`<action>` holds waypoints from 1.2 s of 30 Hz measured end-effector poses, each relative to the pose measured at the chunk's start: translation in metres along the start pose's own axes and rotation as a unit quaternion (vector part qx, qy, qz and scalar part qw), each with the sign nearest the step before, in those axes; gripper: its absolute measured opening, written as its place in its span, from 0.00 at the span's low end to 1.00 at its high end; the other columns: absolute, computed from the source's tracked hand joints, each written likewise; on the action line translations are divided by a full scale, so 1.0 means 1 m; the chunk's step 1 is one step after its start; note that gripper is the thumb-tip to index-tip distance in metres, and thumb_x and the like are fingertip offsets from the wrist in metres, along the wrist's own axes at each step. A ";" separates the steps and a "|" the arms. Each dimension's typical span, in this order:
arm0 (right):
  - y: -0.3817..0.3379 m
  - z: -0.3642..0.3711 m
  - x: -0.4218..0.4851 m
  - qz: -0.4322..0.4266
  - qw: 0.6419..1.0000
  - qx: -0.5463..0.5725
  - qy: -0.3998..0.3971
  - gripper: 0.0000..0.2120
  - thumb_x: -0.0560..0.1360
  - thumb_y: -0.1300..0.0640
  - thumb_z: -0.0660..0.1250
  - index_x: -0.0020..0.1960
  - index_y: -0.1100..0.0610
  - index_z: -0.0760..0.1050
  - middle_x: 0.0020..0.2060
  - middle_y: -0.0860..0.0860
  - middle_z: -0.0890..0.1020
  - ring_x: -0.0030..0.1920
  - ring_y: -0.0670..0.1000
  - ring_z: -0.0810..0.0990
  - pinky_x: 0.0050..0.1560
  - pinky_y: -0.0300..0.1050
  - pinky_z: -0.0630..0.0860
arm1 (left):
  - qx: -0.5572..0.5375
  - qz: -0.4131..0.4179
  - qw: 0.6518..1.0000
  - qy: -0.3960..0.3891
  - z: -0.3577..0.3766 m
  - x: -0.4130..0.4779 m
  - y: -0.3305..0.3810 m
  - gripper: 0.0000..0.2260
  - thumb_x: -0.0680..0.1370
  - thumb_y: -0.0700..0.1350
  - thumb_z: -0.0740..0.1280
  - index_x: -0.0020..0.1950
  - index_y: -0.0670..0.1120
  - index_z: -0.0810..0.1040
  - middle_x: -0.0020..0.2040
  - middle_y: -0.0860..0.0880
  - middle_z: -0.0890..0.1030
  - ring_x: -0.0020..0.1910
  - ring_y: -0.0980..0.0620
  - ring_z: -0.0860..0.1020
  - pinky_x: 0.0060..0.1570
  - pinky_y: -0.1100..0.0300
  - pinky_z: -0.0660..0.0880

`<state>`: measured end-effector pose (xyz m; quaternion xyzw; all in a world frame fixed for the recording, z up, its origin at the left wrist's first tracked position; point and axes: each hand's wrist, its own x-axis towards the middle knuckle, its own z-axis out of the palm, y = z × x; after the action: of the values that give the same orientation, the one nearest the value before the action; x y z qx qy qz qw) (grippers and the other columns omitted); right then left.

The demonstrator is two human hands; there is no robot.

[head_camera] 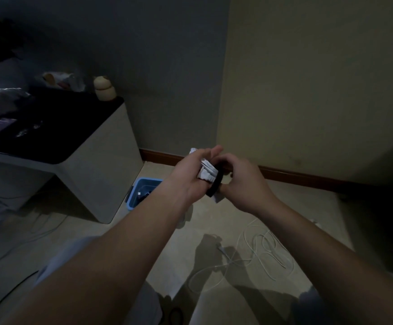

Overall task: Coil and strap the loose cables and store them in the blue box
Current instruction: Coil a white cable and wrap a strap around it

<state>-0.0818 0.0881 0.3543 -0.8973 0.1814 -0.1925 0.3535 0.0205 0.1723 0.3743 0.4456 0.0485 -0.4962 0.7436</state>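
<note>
Left hand (190, 177) is curled around a folded white cable coil (207, 171), a flat bundle of smooth round-jacket loops, held mid-air over the floor (167, 242). Right hand (244, 184) pinches a black strap (215, 184), a matte flat band curving across the coil's right side. The blue box (135, 195) is rectangular plastic, on the floor far left of the hands, just beside the white desk leg; it holds some dark contents (too dim to identify). Another loose cable (261, 249), thin and white, lies in tangled loops on the pale floor, near right. The glossy black tabletop (50, 127) at left carries a rounded beige figurine (104, 88).
</note>
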 end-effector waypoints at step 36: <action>0.032 -0.031 0.013 0.201 0.943 0.267 -0.004 0.10 0.68 0.74 0.69 0.44 0.62 0.82 0.34 0.57 0.80 0.28 0.48 0.72 0.28 0.39 0.70 | 0.347 0.106 0.931 -0.050 0.008 -0.026 -0.010 0.08 0.77 0.27 0.62 0.52 0.35 0.78 0.44 0.41 0.73 0.40 0.48 0.73 0.49 0.57 0.72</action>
<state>-0.0917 0.0429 0.3555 -0.7159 0.2983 -0.1555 0.6118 -0.0033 0.1833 0.3860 0.6530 -0.2114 -0.4215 0.5926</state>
